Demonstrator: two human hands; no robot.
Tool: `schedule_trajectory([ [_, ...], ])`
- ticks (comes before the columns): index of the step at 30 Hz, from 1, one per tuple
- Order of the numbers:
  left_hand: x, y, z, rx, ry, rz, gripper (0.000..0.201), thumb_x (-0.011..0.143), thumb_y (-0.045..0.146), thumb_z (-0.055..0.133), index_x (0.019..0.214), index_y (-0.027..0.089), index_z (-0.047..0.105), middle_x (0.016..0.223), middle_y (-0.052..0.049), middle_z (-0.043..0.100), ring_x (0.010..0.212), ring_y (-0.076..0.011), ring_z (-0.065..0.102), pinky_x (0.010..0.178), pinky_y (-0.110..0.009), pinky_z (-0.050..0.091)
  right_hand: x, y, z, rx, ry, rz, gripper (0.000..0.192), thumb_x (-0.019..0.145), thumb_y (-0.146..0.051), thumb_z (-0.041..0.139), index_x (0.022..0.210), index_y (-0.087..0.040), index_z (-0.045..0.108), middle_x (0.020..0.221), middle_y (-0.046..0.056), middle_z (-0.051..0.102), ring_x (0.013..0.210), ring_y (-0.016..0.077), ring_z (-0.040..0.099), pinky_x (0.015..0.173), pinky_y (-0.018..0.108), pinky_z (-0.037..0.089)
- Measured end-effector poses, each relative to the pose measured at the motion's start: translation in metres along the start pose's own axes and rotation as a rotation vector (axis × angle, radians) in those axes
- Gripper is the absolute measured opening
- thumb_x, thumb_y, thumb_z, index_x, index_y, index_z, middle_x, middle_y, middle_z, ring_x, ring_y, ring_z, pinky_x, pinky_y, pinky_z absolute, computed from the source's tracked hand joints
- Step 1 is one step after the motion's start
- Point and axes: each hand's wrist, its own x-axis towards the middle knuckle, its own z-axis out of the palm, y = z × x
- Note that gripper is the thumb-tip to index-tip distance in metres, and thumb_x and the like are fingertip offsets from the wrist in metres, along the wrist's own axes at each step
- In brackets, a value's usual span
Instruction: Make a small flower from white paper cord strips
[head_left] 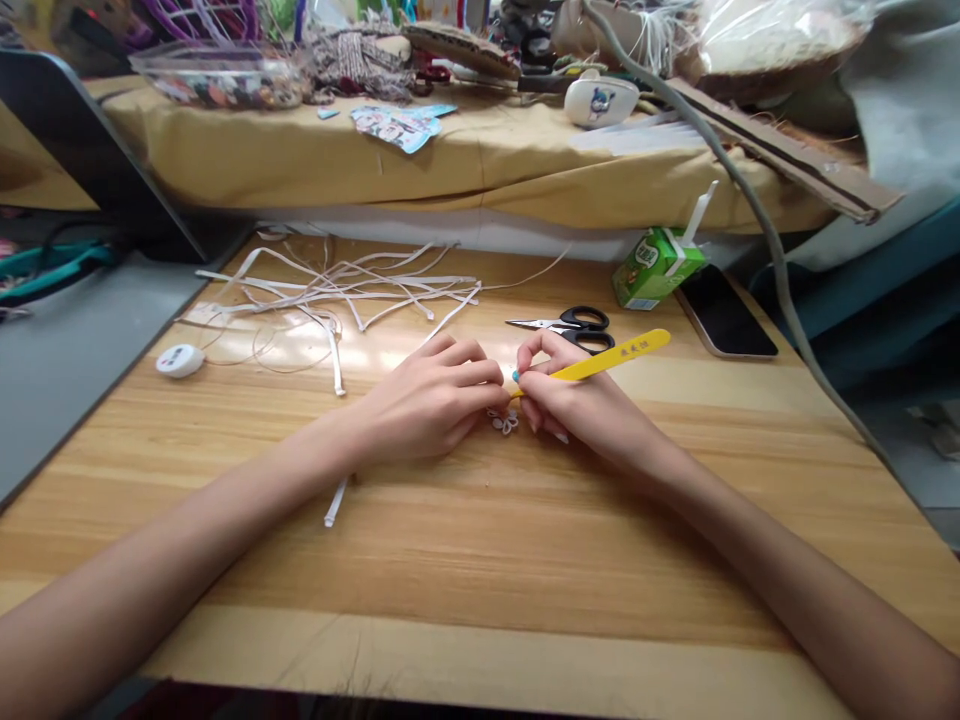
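My left hand point(439, 395) is closed, its fingertips pinched on a small white looped cord piece point(505, 422) shaped like a flower. My right hand point(574, 395) grips yellow tweezers point(619, 355) marked with dark lettering. Their narrow tip points left, to the cord piece between my hands; the exact contact is hidden by fingers. By my right fingertips shows a tiny turquoise bit point(516, 376), too small to name. A white strip end point(336, 503) sticks out below my left wrist. Black-handled scissors point(574, 325) lie just beyond my right hand.
Tangled white cords point(352, 285) spread over the back left of the wooden table point(480, 570), near a white spool point(180, 360) with thin thread. A green drink carton point(651, 268) and a phone point(727, 312) sit back right. A grey cable point(780, 260) hangs at right. Behind is a cluttered shelf point(480, 170).
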Motion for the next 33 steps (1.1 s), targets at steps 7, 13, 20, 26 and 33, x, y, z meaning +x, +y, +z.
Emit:
schedule_trajectory([
  [7, 0.003, 0.003, -0.001, -0.015, -0.013, -0.017, 0.022, 0.079, 0.010, 0.039, 0.087, 0.021, 0.056, 0.089, 0.001, 0.062, 0.085, -0.0157, 0.045, 0.077, -0.030, 0.031, -0.001, 0.002, 0.003, 0.014, 0.060, 0.032, 0.013, 0.069, -0.008, 0.037, 0.073, -0.020, 0.035, 0.040, -0.008, 0.046, 0.028, 0.0051, 0.034, 0.028, 0.015, 0.025],
  [13, 0.000, 0.002, 0.002, 0.058, -0.033, -0.013, 0.019, 0.080, 0.010, 0.039, 0.081, 0.018, 0.056, 0.084, -0.001, 0.061, 0.085, -0.0165, 0.044, 0.076, -0.030, 0.031, 0.001, 0.002, 0.004, 0.003, 0.097, 0.054, 0.011, 0.068, -0.009, 0.037, 0.071, -0.020, 0.035, 0.040, -0.007, 0.047, 0.027, 0.0054, 0.036, 0.027, 0.015, 0.026],
  [20, -0.005, -0.004, -0.002, 0.037, 0.039, -0.084, 0.019, 0.082, 0.015, 0.037, 0.079, 0.017, 0.056, 0.092, -0.004, 0.059, 0.086, -0.0171, 0.044, 0.075, -0.031, 0.032, 0.001, 0.008, 0.005, 0.095, 0.119, 0.051, 0.011, 0.069, -0.010, 0.039, 0.071, -0.020, 0.035, 0.038, -0.008, 0.048, 0.025, 0.0054, 0.037, 0.026, 0.014, 0.025],
  [26, -0.009, -0.001, -0.007, -0.122, -0.020, -0.128, 0.018, 0.080, 0.028, 0.046, 0.089, 0.018, 0.057, 0.087, -0.004, 0.058, 0.085, -0.0171, 0.043, 0.078, -0.032, 0.033, -0.004, 0.013, 0.001, 0.186, 0.100, -0.007, 0.010, 0.072, -0.014, 0.043, 0.074, -0.020, 0.036, 0.038, -0.009, 0.048, 0.024, 0.0047, 0.033, 0.026, 0.014, 0.023],
  [33, -0.009, -0.001, -0.001, -0.109, 0.041, -0.102, 0.017, 0.083, 0.025, 0.044, 0.083, 0.015, 0.058, 0.080, -0.005, 0.058, 0.079, -0.0157, 0.044, 0.074, -0.029, 0.037, -0.016, 0.013, -0.002, -0.117, 0.219, -0.157, 0.018, 0.083, -0.032, 0.041, 0.098, -0.023, 0.044, 0.056, -0.005, 0.053, 0.035, 0.0063, 0.043, 0.036, 0.018, 0.034],
])
